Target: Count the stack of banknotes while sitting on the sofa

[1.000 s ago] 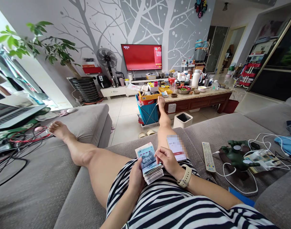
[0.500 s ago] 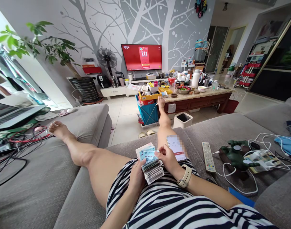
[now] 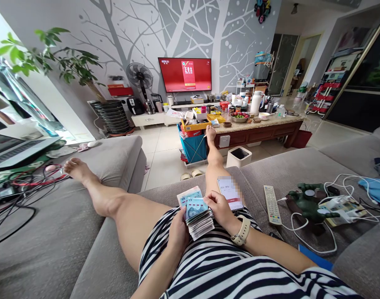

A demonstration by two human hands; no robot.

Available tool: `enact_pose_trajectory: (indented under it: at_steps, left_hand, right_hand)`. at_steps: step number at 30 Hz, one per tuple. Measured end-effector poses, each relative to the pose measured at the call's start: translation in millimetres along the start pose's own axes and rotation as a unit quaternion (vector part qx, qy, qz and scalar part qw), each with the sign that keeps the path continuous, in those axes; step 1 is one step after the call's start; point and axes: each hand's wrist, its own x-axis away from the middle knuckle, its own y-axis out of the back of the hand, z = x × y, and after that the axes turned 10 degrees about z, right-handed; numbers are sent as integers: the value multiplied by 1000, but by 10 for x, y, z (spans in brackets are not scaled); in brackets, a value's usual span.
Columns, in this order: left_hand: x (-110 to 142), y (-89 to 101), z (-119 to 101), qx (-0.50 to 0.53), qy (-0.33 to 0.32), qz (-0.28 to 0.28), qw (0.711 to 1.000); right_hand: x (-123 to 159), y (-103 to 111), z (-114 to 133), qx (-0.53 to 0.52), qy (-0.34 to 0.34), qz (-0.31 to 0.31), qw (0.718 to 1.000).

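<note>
Clamping a banknote stack (image 3: 201, 227) in the left hand (image 3: 178, 228), over striped clothing (image 3: 205, 259) on the lap; pinching a blue banknote (image 3: 195, 209) by its corner in the right hand (image 3: 220, 210), just beside a smartphone (image 3: 228, 193).

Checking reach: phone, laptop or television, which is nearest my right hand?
The phone, on the right leg beside your right hand; the laptop is far left, the television across the room.

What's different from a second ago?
A blue banknote now overlaps the ones behind, lower down, its upper corner pinched by the right hand. On the television, the panel has shifted from right to middle. The left hand still holds the stack; the phone hasn't moved.
</note>
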Motion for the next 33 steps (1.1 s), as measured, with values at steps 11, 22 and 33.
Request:
enact_pose_trajectory:
  at_steps: [11,22,33]
  left_hand:
    - [17,-39,-23,10,13,-17,1000]
    - [76,-98,-77,-42,6,-14,999]
    - [89,-118,-108,-66,-3,-12,998]
  right_hand:
    - [28,-13,59,-33,9,20,999]
    - [42,-16,99,-30,18,32,999]
    - [47,-17,119,-28,19,35,999]
